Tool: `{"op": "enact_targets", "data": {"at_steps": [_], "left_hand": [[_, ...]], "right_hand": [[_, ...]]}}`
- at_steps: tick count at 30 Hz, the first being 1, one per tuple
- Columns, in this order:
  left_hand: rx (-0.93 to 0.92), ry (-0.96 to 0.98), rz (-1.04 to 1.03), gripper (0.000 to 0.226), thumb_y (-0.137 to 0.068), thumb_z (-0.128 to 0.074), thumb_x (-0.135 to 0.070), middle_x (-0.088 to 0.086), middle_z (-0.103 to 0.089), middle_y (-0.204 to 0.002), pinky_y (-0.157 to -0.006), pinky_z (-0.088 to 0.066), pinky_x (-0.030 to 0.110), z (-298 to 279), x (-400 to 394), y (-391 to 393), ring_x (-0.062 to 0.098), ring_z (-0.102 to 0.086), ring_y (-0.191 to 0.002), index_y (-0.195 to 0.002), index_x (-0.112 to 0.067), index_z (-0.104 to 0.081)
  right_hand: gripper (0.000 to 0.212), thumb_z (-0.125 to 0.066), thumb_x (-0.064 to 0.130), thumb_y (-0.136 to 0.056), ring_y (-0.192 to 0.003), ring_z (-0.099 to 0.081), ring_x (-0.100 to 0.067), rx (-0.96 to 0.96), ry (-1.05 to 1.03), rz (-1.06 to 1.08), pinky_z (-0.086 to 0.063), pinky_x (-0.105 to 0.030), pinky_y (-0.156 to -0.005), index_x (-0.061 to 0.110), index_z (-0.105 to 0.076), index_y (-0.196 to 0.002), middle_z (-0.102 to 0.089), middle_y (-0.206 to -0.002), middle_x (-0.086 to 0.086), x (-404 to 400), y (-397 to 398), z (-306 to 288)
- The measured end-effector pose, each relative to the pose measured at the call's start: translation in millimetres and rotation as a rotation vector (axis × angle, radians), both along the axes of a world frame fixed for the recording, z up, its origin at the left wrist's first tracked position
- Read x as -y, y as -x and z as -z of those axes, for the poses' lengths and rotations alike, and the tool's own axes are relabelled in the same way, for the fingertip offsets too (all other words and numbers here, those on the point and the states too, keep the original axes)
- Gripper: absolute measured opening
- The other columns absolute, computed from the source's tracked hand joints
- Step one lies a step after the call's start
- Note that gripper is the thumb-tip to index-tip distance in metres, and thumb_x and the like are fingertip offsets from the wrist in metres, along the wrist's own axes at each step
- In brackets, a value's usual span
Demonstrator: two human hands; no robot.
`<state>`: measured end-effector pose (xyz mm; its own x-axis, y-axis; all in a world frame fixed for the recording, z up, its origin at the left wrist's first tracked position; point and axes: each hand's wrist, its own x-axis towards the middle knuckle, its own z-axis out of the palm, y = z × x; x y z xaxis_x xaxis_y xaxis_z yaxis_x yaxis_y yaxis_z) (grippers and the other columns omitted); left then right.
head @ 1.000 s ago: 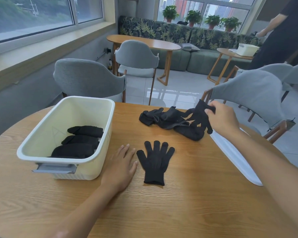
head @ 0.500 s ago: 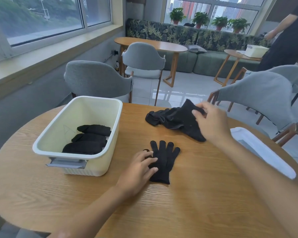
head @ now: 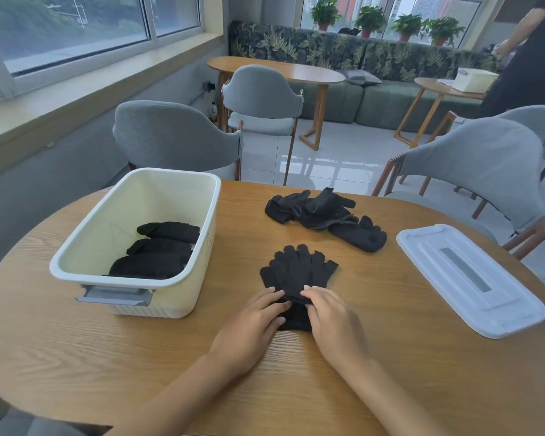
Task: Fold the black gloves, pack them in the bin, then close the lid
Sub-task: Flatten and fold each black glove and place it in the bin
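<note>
Two black gloves (head: 298,272) lie stacked flat in the middle of the round wooden table (head: 390,357), fingers pointing away from me. My left hand (head: 252,322) and my right hand (head: 334,319) both rest on the cuff end of this pair, fingertips pinching the fabric. A loose pile of black gloves (head: 324,217) sits further back. The cream bin (head: 132,247) stands on the left with three folded black gloves (head: 161,247) inside. The white lid (head: 469,278) lies flat on the right.
Grey chairs (head: 177,136) stand around the far side of the table, one close on the right (head: 472,171). A person in dark clothes (head: 529,58) stands at the back right by a small table.
My right hand carried a glove from the pile and laid it on the flat glove. Both hands now sit together at the cuff of the stacked pair.
</note>
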<state>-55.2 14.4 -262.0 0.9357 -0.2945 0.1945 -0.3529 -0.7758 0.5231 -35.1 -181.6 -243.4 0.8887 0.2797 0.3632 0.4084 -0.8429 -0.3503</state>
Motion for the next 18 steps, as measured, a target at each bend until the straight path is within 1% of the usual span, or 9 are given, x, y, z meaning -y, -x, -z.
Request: {"op": "enact_targets", "data": {"at_steps": [2, 4, 6, 8, 10, 12, 15, 16, 18], "left_hand": [[-0.01, 0.032, -0.033, 0.043, -0.104, -0.049, -0.038, -0.015, -0.036, -0.157, -0.12, -0.022, 0.02, 0, 0, 1, -0.002, -0.019, -0.148, -0.146, -0.029, -0.05], [-0.003, 0.042, -0.076, 0.048, -0.103, -0.051, -0.04, -0.016, -0.034, -0.158, -0.118, -0.017, 0.012, 1, 0, 2, -0.005, -0.018, -0.147, -0.148, -0.026, -0.048], [0.016, 0.034, -0.102, 0.052, -0.102, -0.053, -0.042, -0.015, -0.034, -0.158, -0.113, -0.006, 0.003, 2, 1, 3, -0.004, -0.017, -0.148, -0.149, -0.022, -0.046], [0.029, 0.027, -0.104, 0.053, -0.102, -0.053, -0.043, -0.012, -0.036, -0.157, -0.11, -0.001, 0.0, 2, 2, 3, -0.003, -0.017, -0.148, -0.149, -0.019, -0.046], [0.04, 0.026, -0.093, 0.053, -0.102, -0.053, -0.042, -0.011, -0.036, -0.157, -0.109, 0.0, -0.001, 1, 1, 4, -0.004, -0.016, -0.147, -0.149, -0.019, -0.046], [0.051, 0.031, -0.077, 0.052, -0.102, -0.054, -0.04, -0.012, -0.037, -0.156, -0.108, 0.0, -0.002, 0, 1, 4, -0.011, -0.011, -0.143, -0.149, -0.019, -0.047], [0.066, 0.061, -0.049, 0.047, -0.1, -0.059, -0.034, -0.022, -0.035, -0.147, -0.109, -0.005, -0.001, -3, 1, 5, -0.024, -0.003, -0.137, -0.145, -0.021, -0.051], [0.068, 0.063, -0.045, 0.045, -0.1, -0.059, -0.033, -0.024, -0.034, -0.146, -0.109, -0.006, -0.001, -3, 1, 5, -0.024, -0.003, -0.137, -0.143, -0.022, -0.052], [0.066, 0.058, -0.039, 0.043, -0.1, -0.059, -0.033, -0.022, -0.037, -0.15, -0.111, -0.009, 0.002, -4, 1, 5, -0.02, -0.007, -0.14, -0.141, -0.025, -0.053]], "right_hand": [[0.035, -0.075, 0.001, -0.082, -0.107, -0.068, -0.013, 0.0, -0.029, 0.018, -0.056, -0.025, -0.084, 0.014, -0.072, -0.114, -0.073, -0.112, 0.002, -2, -1, 0], [0.036, -0.074, -0.001, -0.083, -0.107, -0.068, -0.013, 0.001, -0.059, 0.036, -0.056, -0.025, -0.085, 0.013, -0.071, -0.116, -0.073, -0.112, 0.002, -4, 1, 3], [0.036, -0.073, -0.002, -0.084, -0.108, -0.067, -0.013, 0.007, -0.106, 0.04, -0.052, -0.021, -0.089, 0.013, -0.07, -0.117, -0.072, -0.113, 0.002, -5, 6, 6], [0.037, -0.071, -0.002, -0.085, -0.111, -0.066, -0.01, 0.004, -0.142, 0.041, -0.046, -0.015, -0.094, 0.014, -0.07, -0.118, -0.071, -0.116, 0.004, -6, 12, 9], [0.038, -0.071, -0.003, -0.085, -0.114, -0.064, -0.008, 0.002, -0.161, 0.037, -0.04, -0.01, -0.098, 0.015, -0.07, -0.118, -0.071, -0.118, 0.006, -6, 18, 11], [0.039, -0.072, -0.004, -0.083, -0.115, -0.063, -0.008, -0.004, -0.172, 0.028, -0.036, -0.008, -0.101, 0.015, -0.07, -0.117, -0.07, -0.119, 0.006, -6, 23, 12], [0.04, -0.073, -0.004, -0.083, -0.116, -0.063, -0.007, -0.013, -0.173, 0.01, -0.032, -0.007, -0.104, 0.015, -0.07, -0.118, -0.07, -0.12, 0.006, -6, 29, 13], [0.041, -0.073, -0.004, -0.083, -0.116, -0.063, -0.007, -0.017, -0.172, 0.003, -0.032, -0.006, -0.105, 0.015, -0.07, -0.118, -0.07, -0.12, 0.005, -6, 31, 14], [0.041, -0.073, -0.005, -0.082, -0.117, -0.063, -0.008, -0.021, -0.167, -0.011, -0.031, -0.006, -0.106, 0.014, -0.07, -0.118, -0.07, -0.121, 0.005, -6, 33, 15]]}}
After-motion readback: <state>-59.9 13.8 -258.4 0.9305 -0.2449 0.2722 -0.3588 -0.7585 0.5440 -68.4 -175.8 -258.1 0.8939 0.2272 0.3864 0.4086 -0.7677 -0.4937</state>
